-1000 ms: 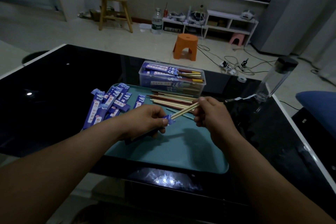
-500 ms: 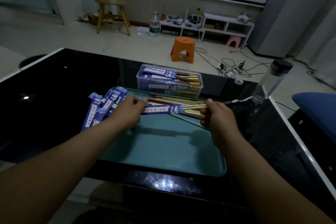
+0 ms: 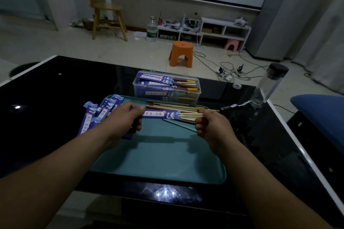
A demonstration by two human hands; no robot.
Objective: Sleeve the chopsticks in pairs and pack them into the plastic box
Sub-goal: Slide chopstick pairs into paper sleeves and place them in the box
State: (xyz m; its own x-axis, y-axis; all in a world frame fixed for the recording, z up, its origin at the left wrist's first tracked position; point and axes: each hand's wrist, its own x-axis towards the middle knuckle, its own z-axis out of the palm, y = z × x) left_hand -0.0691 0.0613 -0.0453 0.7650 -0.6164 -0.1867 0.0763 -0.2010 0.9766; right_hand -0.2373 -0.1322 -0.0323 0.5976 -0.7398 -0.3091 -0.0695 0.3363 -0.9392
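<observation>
Fingers of the left hand (image 3: 124, 119) pinch one end of a purple sleeve (image 3: 160, 114) held level above the far part of the teal tray (image 3: 158, 163). Fingers of the right hand (image 3: 210, 126) pinch the bare ends of a chopstick pair (image 3: 188, 116) whose other ends sit inside that sleeve. Loose chopsticks (image 3: 173, 106) lie along the tray's far edge, empty sleeves (image 3: 95, 117) overlap its far-left corner, and the plastic box (image 3: 167, 89), holding sleeved pairs, stands on the dark surface (image 3: 55, 98) just beyond the tray.

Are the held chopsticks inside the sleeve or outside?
Partly inside: the sleeve covers one end; the chopsticks stick out toward the right hand.
</observation>
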